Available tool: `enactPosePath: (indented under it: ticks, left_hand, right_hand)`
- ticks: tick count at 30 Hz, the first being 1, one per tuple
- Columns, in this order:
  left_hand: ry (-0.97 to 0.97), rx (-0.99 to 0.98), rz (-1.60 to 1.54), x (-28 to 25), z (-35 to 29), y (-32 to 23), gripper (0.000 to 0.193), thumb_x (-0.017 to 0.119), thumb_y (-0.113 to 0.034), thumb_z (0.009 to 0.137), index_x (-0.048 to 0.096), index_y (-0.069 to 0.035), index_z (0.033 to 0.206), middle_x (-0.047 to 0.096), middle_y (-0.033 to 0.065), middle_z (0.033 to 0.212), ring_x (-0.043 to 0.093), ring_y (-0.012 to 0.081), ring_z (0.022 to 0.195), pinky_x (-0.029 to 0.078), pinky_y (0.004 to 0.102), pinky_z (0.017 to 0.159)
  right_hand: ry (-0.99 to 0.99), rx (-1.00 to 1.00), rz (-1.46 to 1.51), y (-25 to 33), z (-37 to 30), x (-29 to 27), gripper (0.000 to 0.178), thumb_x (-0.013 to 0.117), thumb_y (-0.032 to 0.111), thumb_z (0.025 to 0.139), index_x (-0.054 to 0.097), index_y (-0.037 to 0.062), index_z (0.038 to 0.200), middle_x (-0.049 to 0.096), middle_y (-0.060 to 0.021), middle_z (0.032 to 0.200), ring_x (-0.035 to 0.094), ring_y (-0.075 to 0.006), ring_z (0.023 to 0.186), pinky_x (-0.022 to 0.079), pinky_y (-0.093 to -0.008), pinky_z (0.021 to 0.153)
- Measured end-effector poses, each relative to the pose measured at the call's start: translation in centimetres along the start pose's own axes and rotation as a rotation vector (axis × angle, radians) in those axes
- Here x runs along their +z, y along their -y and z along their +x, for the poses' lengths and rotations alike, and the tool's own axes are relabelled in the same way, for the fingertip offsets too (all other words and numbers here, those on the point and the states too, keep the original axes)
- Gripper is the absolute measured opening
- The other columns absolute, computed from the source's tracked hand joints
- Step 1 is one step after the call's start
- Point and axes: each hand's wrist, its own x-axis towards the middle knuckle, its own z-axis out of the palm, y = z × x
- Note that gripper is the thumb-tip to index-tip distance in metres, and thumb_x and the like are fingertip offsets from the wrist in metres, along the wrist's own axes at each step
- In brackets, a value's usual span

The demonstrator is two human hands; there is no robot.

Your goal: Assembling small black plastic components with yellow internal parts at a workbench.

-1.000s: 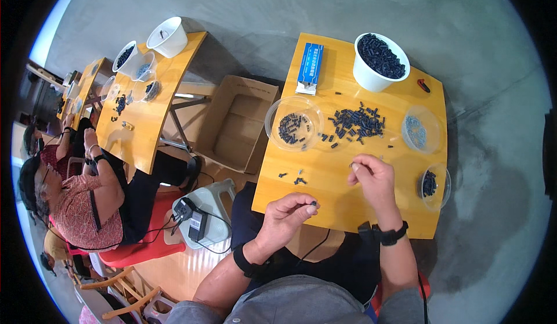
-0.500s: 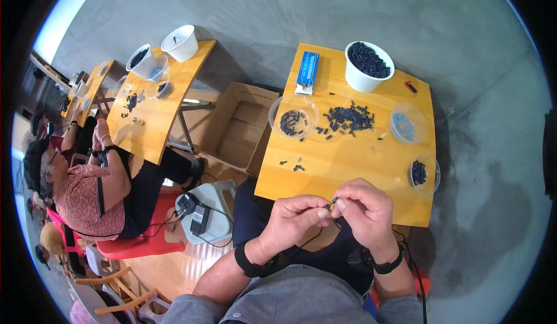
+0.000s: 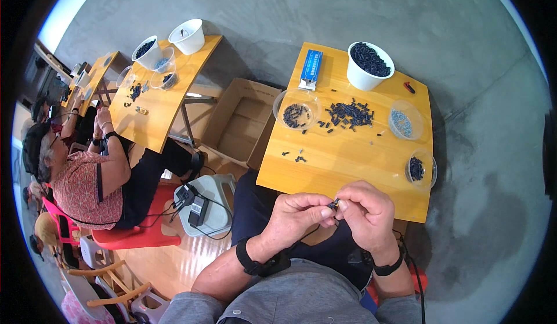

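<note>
Close in front of me, at the near edge of the wooden table (image 3: pixel 342 173), both hands meet around a small black part (image 3: pixel 333 205). My left hand (image 3: pixel 293 216) pinches it between thumb and fingertips. From the other side my right hand (image 3: pixel 368 213) closes its thumb and forefinger on the same part; its exact form is mostly hidden by the fingers. Beyond the hands lies a loose pile of small black cylindrical pieces (image 3: pixel 351 115). A clear round tub (image 3: pixel 313 121) to its left holds more of them, and a few loose black pieces (image 3: pixel 300 159) lie nearer me.
A white bucket (image 3: pixel 361 80) full of black pieces stands at the back, beside a blue box (image 3: pixel 311 68). On the right are a clear tub of small bluish-grey pieces (image 3: pixel 403 123) and another with black pieces (image 3: pixel 416 168). An open carton (image 3: pixel 238 121) and seated co-worker (image 3: pixel 87 187) are left.
My hands stay together on the small black part, with slight finger movement. The view has shifted a little; the things on the table look unchanged.
</note>
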Motion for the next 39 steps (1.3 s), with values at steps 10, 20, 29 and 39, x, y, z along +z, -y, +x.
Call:
enactPosePath:
  ticks: [10, 20, 29, 39]
  left_hand:
    - [0.024, -0.004, 0.096, -0.2, 0.3, 0.1, 0.013, 0.060, -0.003, 0.087, 0.065, 0.004, 0.097, 0.067, 0.0078, 0.083, 0.063, 0.0104, 0.075, 0.053, 0.0218, 0.069]
    - [-0.003, -0.040, 0.093, -0.4, 1.0, 0.2, 0.013, 0.063, -0.002, 0.085, 0.065, 0.003, 0.097, 0.068, 0.0099, 0.083, 0.065, 0.0136, 0.075, 0.054, 0.0255, 0.071]
    - [0.048, -0.045, 0.162, -1.1, 1.5, -0.3, 0.013, 0.063, 0.001, 0.083, 0.065, 0.004, 0.096, 0.067, 0.0083, 0.086, 0.065, 0.0132, 0.080, 0.053, 0.0250, 0.074]
    - [0.037, -0.097, 0.058, -1.4, 1.9, 0.0, 0.014, 0.062, 0.003, 0.084, 0.064, 0.003, 0.098, 0.067, 0.0083, 0.086, 0.065, 0.0138, 0.081, 0.053, 0.0255, 0.075]
  right_hand:
    - [-0.011, -0.111, -0.117, -0.3, 0.2, 0.3, 0.010, 0.058, -0.008, 0.080, 0.061, -0.0039, 0.088, 0.061, -0.0119, 0.081, 0.060, -0.0162, 0.065, 0.048, -0.0249, 0.057]
    - [-0.007, -0.160, -0.205, -0.6, 1.0, 0.0, 0.010, 0.062, -0.007, 0.076, 0.062, -0.0026, 0.085, 0.061, -0.0120, 0.077, 0.061, -0.0212, 0.065, 0.047, -0.0283, 0.057]
    - [0.019, -0.135, -0.198, -1.7, 1.2, 0.1, 0.011, 0.060, -0.008, 0.076, 0.061, -0.0025, 0.086, 0.060, -0.0124, 0.078, 0.060, -0.0216, 0.064, 0.047, -0.0288, 0.056]
    - [0.011, -0.133, -0.224, -1.8, 1.6, 0.3, 0.011, 0.059, -0.008, 0.077, 0.061, -0.0036, 0.088, 0.060, -0.0133, 0.078, 0.061, -0.0222, 0.064, 0.049, -0.0295, 0.056]
